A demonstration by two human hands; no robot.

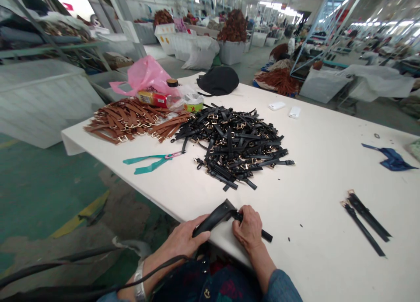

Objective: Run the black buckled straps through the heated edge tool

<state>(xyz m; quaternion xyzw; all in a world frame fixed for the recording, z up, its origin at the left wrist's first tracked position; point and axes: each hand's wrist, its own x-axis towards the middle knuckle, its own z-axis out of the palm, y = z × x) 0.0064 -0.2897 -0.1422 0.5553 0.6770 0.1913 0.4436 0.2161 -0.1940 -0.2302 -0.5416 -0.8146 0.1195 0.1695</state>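
My left hand [187,237] is wrapped round a wide black tool-like piece [215,216], its bent end resting near the table's front edge. Just right of it, my right hand [248,227] is closed on a black strap [267,236], whose plain end sticks out to the right. The wide piece's tip meets the strap beside my right fingers. Beyond both hands lies a big heap of black straps with gold buckles [229,140]. A few separate black straps [366,219] rest on the right of the table.
On the white table [315,192] are brown straps [127,118], teal-handled scissors [152,162], a pink bag [147,74], a black cap [219,80], two white objects [294,112] and dark blue cloth [393,158]. A cable crosses by my left arm. White bins stand beyond.
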